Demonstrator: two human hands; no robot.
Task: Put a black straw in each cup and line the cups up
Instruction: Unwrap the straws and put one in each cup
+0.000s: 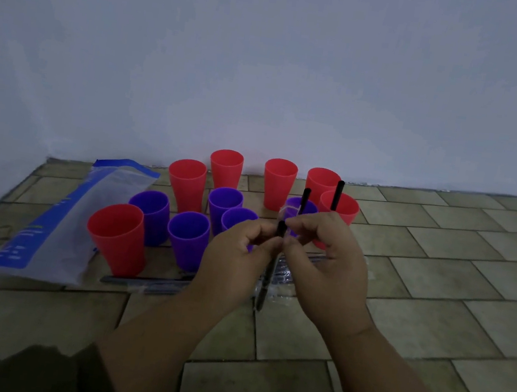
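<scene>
Several red and purple cups stand in a loose cluster on the tiled floor near the wall. A red cup [344, 210] at the right holds a black straw [337, 195]. Beside it a purple cup [306, 210] holds another black straw [305, 198]. In front of the cups my left hand [235, 258] and my right hand [324, 263] both pinch a wrapped black straw [279, 231] that stands roughly upright between them. Its clear wrapper hangs down below my fingers. More wrapped straws [147, 283] lie on the floor under my hands.
A clear plastic bag with a blue stripe [59, 222] lies flat at the left of the cups. A red cup [117, 236] stands nearest at the front left. The white wall rises right behind the cups. Bare tiles stretch to the right and front.
</scene>
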